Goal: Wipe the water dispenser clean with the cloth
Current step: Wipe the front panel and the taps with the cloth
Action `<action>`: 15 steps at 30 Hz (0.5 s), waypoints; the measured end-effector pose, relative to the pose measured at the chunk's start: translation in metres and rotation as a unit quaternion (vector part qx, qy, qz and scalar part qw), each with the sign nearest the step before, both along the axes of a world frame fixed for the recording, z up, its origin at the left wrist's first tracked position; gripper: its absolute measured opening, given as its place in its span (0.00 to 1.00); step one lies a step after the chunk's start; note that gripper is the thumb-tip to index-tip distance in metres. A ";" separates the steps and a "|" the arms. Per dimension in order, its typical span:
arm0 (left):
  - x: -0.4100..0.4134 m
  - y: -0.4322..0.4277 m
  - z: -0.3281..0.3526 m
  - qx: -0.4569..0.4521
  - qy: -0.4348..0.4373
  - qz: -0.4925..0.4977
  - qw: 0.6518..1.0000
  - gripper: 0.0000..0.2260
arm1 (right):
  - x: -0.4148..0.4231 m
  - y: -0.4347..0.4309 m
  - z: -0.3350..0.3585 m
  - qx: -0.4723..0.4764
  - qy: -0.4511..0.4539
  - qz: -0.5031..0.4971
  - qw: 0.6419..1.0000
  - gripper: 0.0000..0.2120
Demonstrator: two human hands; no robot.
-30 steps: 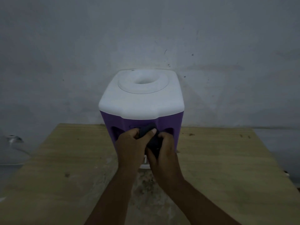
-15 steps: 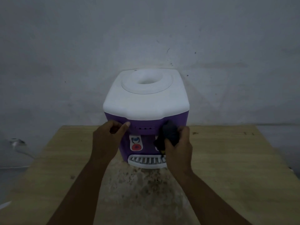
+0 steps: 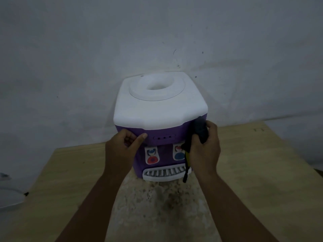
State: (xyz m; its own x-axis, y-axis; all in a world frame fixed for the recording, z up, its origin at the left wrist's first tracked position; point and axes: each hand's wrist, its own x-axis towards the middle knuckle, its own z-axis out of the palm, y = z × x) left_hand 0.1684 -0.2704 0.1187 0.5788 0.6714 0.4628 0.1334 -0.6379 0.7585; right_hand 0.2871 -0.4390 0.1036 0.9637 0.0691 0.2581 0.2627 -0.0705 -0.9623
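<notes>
A small water dispenser [image 3: 160, 112] with a white top and purple body stands on a wooden table [image 3: 253, 172] against the wall. Its front shows a red tap, a blue tap and a white drip grille [image 3: 162, 173]. My right hand [image 3: 204, 151] grips a dark cloth [image 3: 200, 131] and presses it against the front right corner of the purple body; a strip of the cloth hangs down past the grille. My left hand [image 3: 122, 147] rests on the front left corner just under the white top, thumb pointing right, fingers curled against the purple body.
A grey, marked wall [image 3: 157, 41] rises directly behind the dispenser. The table in front of the dispenser has a pale, stained patch [image 3: 157, 203]. A pale object [image 3: 8, 196] lies off the table's left edge.
Both hands have moved apart from the middle of the front: the right hand carried the cloth to the right corner and upward, the left hand went to the left corner. The taps are now uncovered.
</notes>
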 end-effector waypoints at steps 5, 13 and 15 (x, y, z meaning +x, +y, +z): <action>0.001 0.003 -0.006 -0.015 -0.011 -0.004 1.000 0.14 | 0.001 0.005 -0.001 -0.027 -0.037 -0.011 0.999 0.19; 0.005 0.003 -0.013 -0.006 -0.034 0.004 0.999 0.13 | 0.040 0.002 0.004 -0.014 0.026 -0.071 0.997 0.15; 0.006 0.002 -0.016 -0.002 -0.041 0.006 0.999 0.13 | 0.045 -0.003 0.000 -0.026 0.040 -0.061 0.997 0.15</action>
State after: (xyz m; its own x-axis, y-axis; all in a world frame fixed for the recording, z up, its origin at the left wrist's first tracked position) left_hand 0.1746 -0.2681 0.1032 0.5306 0.6798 0.5063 0.0781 -0.6340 0.7694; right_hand 0.3317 -0.4415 0.1038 0.9831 -0.0381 0.1793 0.1718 -0.1484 -0.9739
